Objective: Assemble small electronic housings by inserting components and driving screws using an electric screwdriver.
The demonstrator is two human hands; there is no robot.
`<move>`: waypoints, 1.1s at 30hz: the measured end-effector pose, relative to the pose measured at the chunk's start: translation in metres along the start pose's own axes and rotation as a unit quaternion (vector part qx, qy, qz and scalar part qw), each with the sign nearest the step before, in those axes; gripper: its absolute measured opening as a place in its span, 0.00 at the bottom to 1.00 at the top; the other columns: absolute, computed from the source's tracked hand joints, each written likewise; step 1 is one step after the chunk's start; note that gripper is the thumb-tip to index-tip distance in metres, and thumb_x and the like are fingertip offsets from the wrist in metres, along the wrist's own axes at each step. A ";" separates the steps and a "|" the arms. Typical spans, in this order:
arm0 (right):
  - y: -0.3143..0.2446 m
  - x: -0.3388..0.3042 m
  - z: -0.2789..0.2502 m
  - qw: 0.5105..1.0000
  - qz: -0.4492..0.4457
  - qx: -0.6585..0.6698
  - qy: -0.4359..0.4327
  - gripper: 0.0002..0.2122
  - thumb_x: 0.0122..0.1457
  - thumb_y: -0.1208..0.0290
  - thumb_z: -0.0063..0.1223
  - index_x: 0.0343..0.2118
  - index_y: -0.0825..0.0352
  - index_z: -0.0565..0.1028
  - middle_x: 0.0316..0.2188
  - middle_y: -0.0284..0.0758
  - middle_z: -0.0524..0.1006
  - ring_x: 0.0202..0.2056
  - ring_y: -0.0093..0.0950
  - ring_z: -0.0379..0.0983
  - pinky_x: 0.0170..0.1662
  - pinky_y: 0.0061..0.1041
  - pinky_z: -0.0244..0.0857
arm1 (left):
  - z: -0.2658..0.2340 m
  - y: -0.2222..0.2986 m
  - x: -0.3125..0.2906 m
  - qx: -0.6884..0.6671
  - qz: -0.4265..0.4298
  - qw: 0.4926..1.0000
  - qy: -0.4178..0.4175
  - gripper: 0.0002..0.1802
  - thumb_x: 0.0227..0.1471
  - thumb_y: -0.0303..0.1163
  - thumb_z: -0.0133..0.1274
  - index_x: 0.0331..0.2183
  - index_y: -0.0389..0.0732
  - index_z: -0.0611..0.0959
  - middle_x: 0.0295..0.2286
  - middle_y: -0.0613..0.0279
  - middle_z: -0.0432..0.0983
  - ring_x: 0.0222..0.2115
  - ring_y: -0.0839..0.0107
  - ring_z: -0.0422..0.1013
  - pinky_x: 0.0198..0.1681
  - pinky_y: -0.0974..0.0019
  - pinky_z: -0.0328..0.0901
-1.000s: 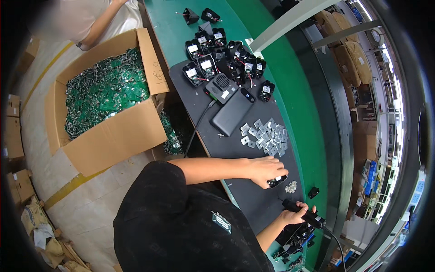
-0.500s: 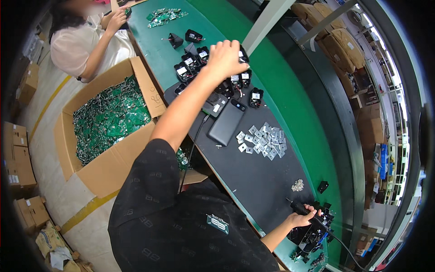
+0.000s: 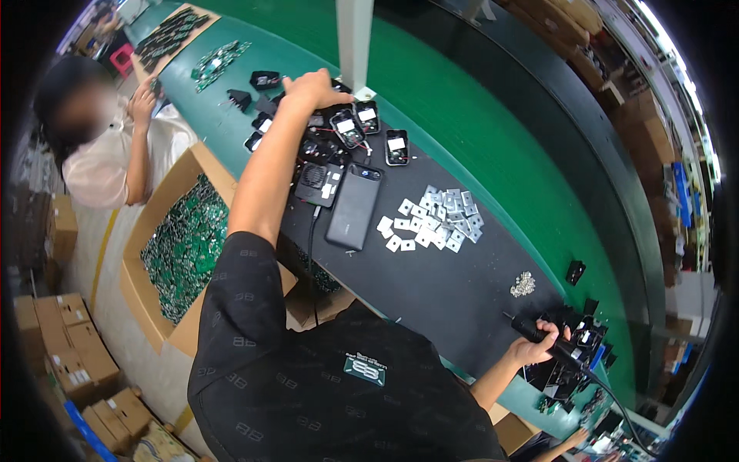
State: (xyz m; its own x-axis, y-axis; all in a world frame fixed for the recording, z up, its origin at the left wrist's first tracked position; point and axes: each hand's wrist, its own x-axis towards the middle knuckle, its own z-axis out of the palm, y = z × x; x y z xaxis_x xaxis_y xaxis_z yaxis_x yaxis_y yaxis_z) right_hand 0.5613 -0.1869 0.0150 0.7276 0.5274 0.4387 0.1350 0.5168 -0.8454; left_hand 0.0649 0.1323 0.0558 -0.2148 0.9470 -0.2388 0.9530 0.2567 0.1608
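Open black plastic housings point(image 3: 348, 128) cluster on the black mat's far end; the left hand point(image 3: 312, 91) is over them, its grip hidden. The right hand point(image 3: 536, 344) holds an electric screwdriver point(image 3: 526, 327). Loose metal plates point(image 3: 439, 219) and screws point(image 3: 523, 284) suggest work remains.

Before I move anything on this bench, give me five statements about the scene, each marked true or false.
1. The left hand is at the black housings. True.
2. The cardboard box holds black housings. False: the cardboard box holds green circuit boards.
3. The right hand holds a black corded screwdriver. True.
4. The screw pile is nearest the left hand. False: the screw pile is nearer the right hand.
5. The metal plates lie on the dark mat. True.
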 end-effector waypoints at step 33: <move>0.017 0.044 0.007 0.998 0.021 0.048 0.044 0.20 0.51 0.74 0.53 0.47 0.69 0.61 0.20 0.33 0.66 0.22 0.24 0.63 0.31 0.29 0.61 | 0.167 0.145 -0.312 -0.381 0.457 0.788 -0.159 0.04 0.42 0.21 0.54 0.26 0.36 0.80 0.22 0.60 0.74 0.19 0.69 0.70 0.22 0.70 0.65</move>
State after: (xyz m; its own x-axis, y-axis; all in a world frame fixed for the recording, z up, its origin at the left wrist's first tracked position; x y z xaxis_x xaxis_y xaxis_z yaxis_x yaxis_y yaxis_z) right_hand 0.5907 -0.1504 0.0220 0.7882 0.4909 0.3711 0.0409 0.5599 -0.8276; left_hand 0.3054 -0.1578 -0.0066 0.6666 0.7384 0.1021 0.2476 -0.3485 0.9040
